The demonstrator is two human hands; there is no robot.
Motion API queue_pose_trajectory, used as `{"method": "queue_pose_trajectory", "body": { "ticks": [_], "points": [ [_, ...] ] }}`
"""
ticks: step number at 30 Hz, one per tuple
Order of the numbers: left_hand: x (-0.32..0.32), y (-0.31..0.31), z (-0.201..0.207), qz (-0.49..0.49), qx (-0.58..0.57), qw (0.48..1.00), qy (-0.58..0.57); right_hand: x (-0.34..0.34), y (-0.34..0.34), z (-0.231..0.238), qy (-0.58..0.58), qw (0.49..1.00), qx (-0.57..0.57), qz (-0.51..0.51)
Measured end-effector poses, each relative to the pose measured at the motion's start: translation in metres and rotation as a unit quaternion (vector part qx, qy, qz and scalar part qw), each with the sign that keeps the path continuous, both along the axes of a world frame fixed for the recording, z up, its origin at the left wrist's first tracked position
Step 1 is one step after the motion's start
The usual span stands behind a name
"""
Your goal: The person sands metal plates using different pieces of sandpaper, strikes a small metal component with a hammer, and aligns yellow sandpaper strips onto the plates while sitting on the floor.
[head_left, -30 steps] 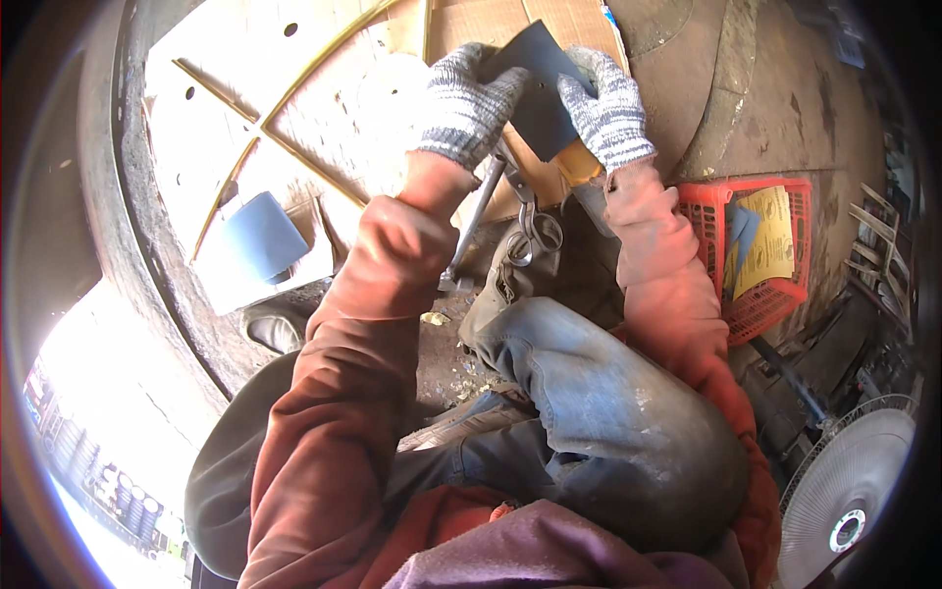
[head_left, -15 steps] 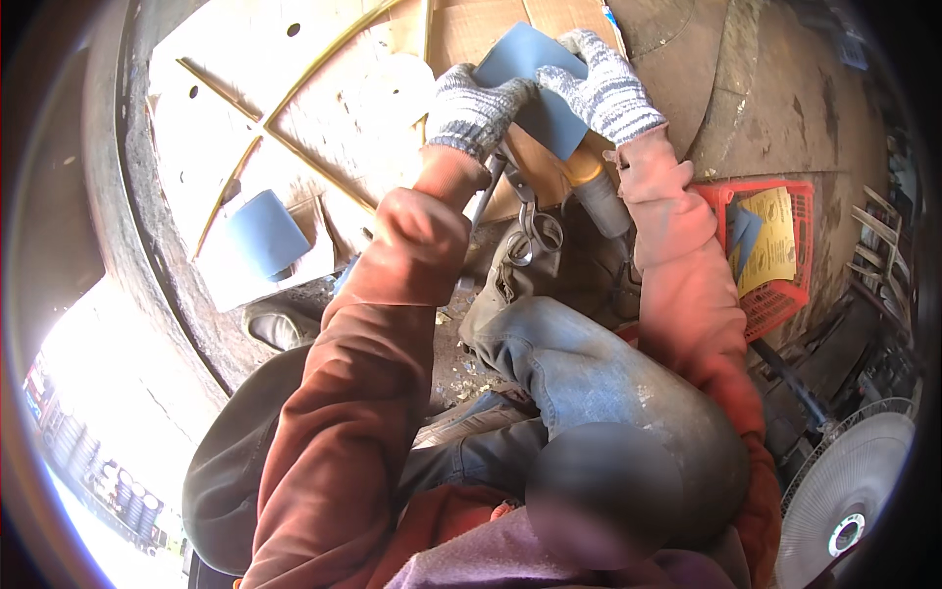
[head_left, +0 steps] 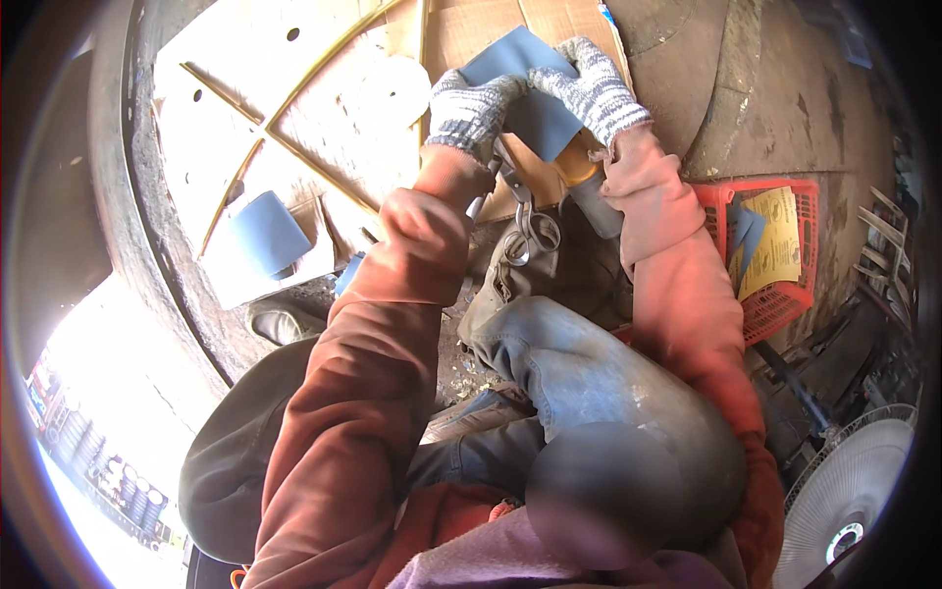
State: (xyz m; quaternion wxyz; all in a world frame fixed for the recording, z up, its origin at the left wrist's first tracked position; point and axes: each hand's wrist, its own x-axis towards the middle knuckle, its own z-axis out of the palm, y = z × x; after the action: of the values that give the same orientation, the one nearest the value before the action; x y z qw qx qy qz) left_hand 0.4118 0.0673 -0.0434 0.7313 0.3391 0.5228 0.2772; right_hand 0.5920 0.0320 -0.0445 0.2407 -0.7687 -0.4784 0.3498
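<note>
**We hold the blue sheet (head_left: 543, 126) with both hands**

On the left, we see a curved blue piece (head_left: 267, 234) near the bottom left corner of the pale board (head_left: 343, 118). Yellow strips (head_left: 262, 129) cross just above it.

Our left hand (head_left: 471, 110), in a stripy glove, is clamped on the sheet's left side, thumb on top. The fingers underneath are hidden, so we can't tell how they lie. The sheet is up over the brown cardboard (head_left: 476, 27), near its right edge. A second ago it looked dark; now it looks blue and bends by our thumbs. We think that means we are still handling it, not done with it.

Scissors (head_left: 521, 190) lie by the cardboard's bottom edge. Our right hand (head_left: 594, 88) is clamped on the sheet's right side, near a grey and yellow tool (head_left: 594, 203). Far right, a red basket (head_left: 780, 319) holds yellow paper (head_left: 778, 245).
</note>
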Motion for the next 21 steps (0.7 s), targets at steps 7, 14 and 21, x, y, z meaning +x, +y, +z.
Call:
{"method": "queue_pose_trajectory", "body": {
  "ticks": [7,14,21],
  "points": [
    [0.002,0.009,0.0,-0.047,0.116,0.981,0.147,-0.008,-0.008,-0.007,-0.087,0.995,0.051,0.009],
    [0.0,0.014,0.001,-0.126,0.195,0.949,0.212,-0.009,-0.013,0.014,-0.059,0.997,0.041,0.019],
    [0.003,0.008,0.009,-0.116,0.187,0.958,0.184,0.012,0.008,0.028,0.065,0.985,0.084,0.134]
  ]
}}
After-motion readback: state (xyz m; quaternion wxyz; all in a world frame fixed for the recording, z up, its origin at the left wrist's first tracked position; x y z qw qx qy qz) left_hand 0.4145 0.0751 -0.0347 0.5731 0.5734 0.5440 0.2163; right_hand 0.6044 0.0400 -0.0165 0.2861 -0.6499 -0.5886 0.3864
